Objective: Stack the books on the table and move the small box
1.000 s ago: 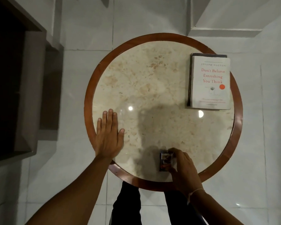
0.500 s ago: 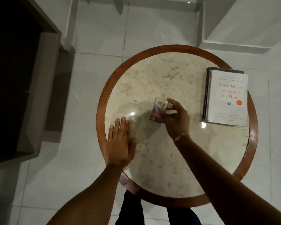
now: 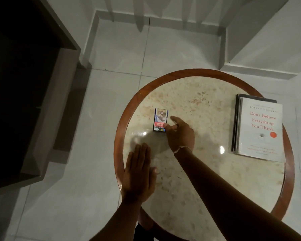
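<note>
Reading "Don't Believe Everything You Think" [image 3: 261,122]

Looks like a home, prob. a living rm or bedroom corner. I'm standing over a small round side table [image 3: 118,136] w/ wood rim & marbled stone top. Floor [image 3: 115,54] is glossy pale tile w/ grout lines; white skirting [image 3: 165,20] runs along walls at the corner. Dark wood furniture [image 3: 42,101] to my left, type unclear. Self-help paperback [image 3: 261,129] stacked on other books — personal reading, not office stuff.
</note>
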